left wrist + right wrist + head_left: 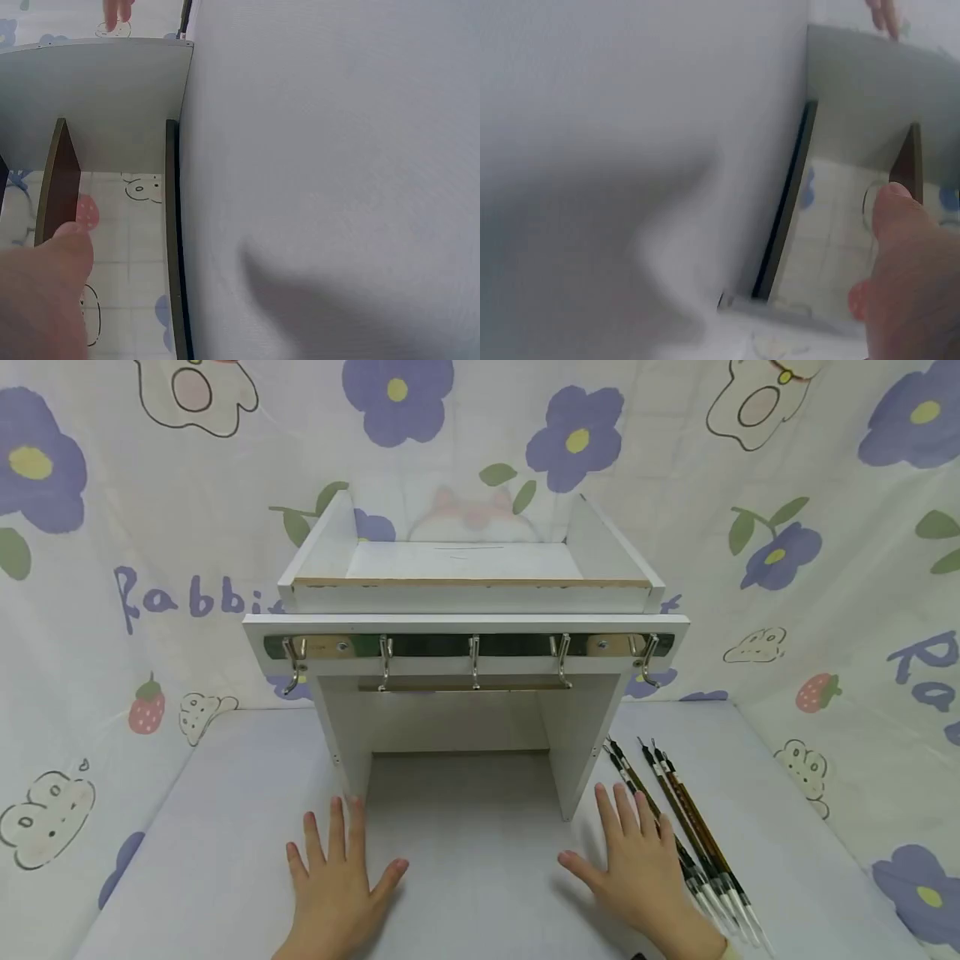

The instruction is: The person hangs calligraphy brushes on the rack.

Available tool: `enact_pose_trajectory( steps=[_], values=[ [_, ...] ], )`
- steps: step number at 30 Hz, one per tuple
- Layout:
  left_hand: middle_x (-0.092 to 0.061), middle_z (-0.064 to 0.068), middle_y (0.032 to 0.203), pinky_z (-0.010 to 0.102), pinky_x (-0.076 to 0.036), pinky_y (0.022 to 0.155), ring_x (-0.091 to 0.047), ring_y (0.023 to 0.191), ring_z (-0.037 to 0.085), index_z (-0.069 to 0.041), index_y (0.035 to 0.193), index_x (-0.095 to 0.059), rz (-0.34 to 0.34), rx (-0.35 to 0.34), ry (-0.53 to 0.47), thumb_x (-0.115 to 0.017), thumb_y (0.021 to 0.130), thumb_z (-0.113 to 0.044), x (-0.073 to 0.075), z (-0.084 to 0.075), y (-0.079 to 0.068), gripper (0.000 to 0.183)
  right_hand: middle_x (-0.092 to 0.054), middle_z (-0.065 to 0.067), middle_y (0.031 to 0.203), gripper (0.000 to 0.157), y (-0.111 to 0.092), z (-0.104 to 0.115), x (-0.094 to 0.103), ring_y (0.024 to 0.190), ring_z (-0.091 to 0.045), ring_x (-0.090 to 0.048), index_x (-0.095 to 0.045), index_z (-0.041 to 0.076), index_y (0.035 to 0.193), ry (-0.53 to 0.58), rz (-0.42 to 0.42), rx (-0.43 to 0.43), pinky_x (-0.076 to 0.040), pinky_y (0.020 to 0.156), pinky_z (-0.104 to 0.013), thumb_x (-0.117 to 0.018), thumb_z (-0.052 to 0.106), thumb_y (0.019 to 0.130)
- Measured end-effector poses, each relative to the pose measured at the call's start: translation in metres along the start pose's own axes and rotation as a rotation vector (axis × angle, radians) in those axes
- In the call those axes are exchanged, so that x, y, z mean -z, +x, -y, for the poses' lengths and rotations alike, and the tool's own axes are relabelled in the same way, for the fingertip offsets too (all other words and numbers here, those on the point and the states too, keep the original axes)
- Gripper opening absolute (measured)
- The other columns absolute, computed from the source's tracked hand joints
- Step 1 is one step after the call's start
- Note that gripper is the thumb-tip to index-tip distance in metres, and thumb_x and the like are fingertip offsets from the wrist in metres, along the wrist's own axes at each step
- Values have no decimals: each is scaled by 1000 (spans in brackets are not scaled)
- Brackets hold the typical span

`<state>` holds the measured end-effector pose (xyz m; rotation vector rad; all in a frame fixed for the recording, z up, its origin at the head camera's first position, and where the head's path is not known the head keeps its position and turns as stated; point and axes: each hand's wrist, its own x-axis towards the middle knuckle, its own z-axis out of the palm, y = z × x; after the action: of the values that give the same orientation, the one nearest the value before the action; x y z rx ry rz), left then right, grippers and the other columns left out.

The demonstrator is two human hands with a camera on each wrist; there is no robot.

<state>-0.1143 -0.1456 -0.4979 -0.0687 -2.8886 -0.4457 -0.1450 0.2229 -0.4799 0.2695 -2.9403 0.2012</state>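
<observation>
Shelf unit (465, 623), white and fitted across its front with a rail of metal hooks (431, 645), stood upright on the pale tabletop (465, 868), ahead of both hands; left hand (335, 889) was spread wide, fingers straight, holding nothing, just in front of the left side panel (347, 727); right hand (643, 868) was likewise spread wide and carried nothing, near the right side panel (581, 743); contact between fingertips and either panel could not be confirmed; brushes (701, 822) lay in a loose group to the right of the unit, partly hidden by the right hand in the head view, and whether that hand touched them could not be told. Principal risk was judged to be disturbance of the brushes; a sideways sweep of the right hand could roll or scatter them, since nothing visible restrained them; a push against one panel alone could skew the unit; a downward pull on the hooks, mounted high at the front, could tip it forward; a fingertip might also snag there.
</observation>
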Motion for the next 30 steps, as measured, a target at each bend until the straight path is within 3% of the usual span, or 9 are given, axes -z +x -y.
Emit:
enact_pose_trajectory(
  steps=[4,9,12,16,20,24,30],
  values=[
    [-2,25,158,74,-3,101,7,139,53,-7,154,7,-1,22,-49,-47,91,-66,7,-3,0,103,-21,-22,156,103,6,-19,4,140,-47,-16,-16,10,155,26,4,-15,-12,105,-67,-46,78,83],
    [-2,25,158,71,-3,103,7,139,53,-5,152,13,-36,32,-88,-50,85,-73,13,-3,4,114,-29,-27,150,101,13,-44,9,134,-52,-26,-19,6,154,28,-29,-13,-22,102,-67,-44,76,85],
    [-7,25,158,70,-6,104,-1,139,54,-5,153,12,-92,31,-106,-58,78,-74,12,-2,9,123,-32,-30,147,100,15,-58,12,129,-54,-31,-19,3,153,42,-30,-23,-28,97,-68,-45,74,87],
    [-18,26,155,69,-14,104,-16,137,54,-5,154,8,-160,25,-172,-71,74,-65,13,0,16,127,-36,-34,142,100,18,-75,13,122,-57,-37,-21,-1,151,74,8,-64,-33,90,-70,-44,72,88],
    [-28,29,150,64,-27,102,-31,133,49,-8,154,6,-190,25,-318,-77,77,-50,16,2,25,121,-39,-39,136,101,25,-89,13,116,-59,-41,-21,-4,150,152,45,-124,-37,85,-69,-46,72,87],
    [-26,25,153,56,-36,101,-37,134,40,-15,155,7,-173,37,-516,-74,83,-41,21,2,36,112,-39,-39,137,103,28,-104,11,119,-58,-40,-16,-6,150,282,74,-189,-37,87,-68,-50,69,88],
    [-32,17,151,53,-35,103,-40,132,36,-18,156,-2,-205,1,-707,-70,89,-33,28,2,48,96,-36,-39,139,101,30,-123,9,122,-55,-39,-15,-5,150,464,130,-310,-39,89,-64,-51,67,88]
  ],
)
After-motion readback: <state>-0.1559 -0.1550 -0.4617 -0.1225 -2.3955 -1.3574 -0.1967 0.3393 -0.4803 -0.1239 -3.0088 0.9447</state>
